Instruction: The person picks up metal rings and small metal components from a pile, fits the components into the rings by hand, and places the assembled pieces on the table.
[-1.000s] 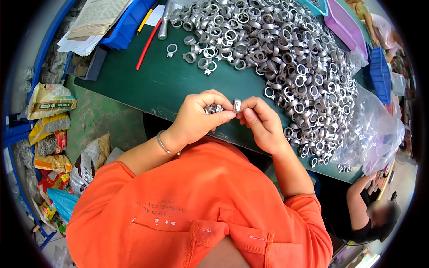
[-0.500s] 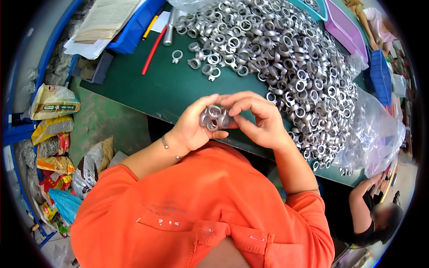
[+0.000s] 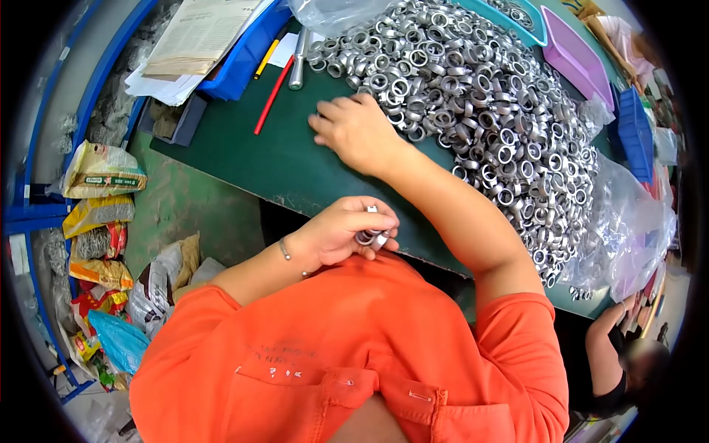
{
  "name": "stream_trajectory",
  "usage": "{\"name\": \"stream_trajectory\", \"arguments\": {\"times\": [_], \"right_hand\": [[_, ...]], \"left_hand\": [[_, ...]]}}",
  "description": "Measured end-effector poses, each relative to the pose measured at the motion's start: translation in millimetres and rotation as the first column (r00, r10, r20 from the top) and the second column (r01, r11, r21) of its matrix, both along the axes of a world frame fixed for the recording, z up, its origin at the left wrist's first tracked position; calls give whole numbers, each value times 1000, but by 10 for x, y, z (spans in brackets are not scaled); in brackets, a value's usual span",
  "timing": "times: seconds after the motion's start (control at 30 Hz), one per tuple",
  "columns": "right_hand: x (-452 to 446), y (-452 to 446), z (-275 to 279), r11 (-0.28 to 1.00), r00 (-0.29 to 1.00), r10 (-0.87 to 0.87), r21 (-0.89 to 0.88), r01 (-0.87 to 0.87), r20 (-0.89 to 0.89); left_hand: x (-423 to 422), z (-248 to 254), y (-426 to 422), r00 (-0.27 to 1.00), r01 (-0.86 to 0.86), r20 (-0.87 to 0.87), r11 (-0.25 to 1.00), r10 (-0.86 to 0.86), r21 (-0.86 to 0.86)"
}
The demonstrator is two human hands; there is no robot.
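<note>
Our left hand (image 3: 343,230) curls around several metal rings (image 3: 371,239). Our right hand (image 3: 360,134) has bent fingers, grip hidden; the ring pile (image 3: 480,96) crowds them rightward, a red stick (image 3: 274,96) leftward.

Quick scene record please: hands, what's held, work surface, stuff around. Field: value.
left hand: closed around a few metal rings, near the table edge
right hand: palm down over the green table, beside the ring pile; contents hidden
left of pile: red stick, yellow stick, metal rod
behind pile: teal tray, pink bin
</note>
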State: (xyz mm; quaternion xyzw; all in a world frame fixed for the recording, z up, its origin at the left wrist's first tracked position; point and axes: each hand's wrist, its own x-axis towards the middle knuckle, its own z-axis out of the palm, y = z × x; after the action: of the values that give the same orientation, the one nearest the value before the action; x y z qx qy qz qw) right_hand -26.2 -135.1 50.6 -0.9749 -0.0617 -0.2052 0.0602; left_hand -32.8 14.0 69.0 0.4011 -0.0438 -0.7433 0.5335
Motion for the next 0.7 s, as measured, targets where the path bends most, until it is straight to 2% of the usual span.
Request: {"name": "stream_trajectory", "arguments": {"times": [0.03, 0.1, 0.17, 0.23, 0.3, 0.37, 0.43, 0.5, 0.57, 0.67, 0.7], "right_hand": [[-176, 33, 117, 1000, 997, 0, -7, 0, -79], [-488, 36, 117, 998, 993, 16, 68, -8, -116], [-813, 27, 106, 992, 994, -9, 122, 22, -106], [-1102, -17, 103, 993, 991, -20, 114, 35, -130], [-1324, -56, 139, 990, 982, -26, 134, 52, -189], [-1499, -90, 149, 971, 992, -22, 232, 51, -123], [-1681, -114, 199, 928, 987, -141, 359, 104, 78], [-1838, -97, 245, 837, 901, -386, 485, 253, 197], [-1956, -37, 289, 706, 827, -550, 596, 383, 119], [-2012, 102, 251, 693, 845, -535, 587, 419, 28], [-1995, 166, 237, 686, 855, -518, 586, 432, -24]], "left_hand": [[43, 10, 26, 1000, 7, -5, 1000, -7, -4], [132, 13, 92, 1000, -6, 15, 1000, 6, 3], [231, 51, 179, 997, 45, 56, 999, -45, -10], [353, -28, 350, 995, 104, 13, 991, -103, -84], [435, -106, 529, 985, 170, 16, 982, -169, -81], [451, -196, 665, 970, 239, 43, 971, -239, -1], [426, -360, 715, 961, 275, 11, 960, -276, 60], [332, -653, 654, 989, 146, -58, 960, -136, 240], [200, -1090, 502, 987, 23, -160, 960, 23, 279], [-22, -990, 79, 944, -198, -187, 921, 271, 336], [-64, -976, -29, 935, -228, -183, 911, 304, 343]]}}
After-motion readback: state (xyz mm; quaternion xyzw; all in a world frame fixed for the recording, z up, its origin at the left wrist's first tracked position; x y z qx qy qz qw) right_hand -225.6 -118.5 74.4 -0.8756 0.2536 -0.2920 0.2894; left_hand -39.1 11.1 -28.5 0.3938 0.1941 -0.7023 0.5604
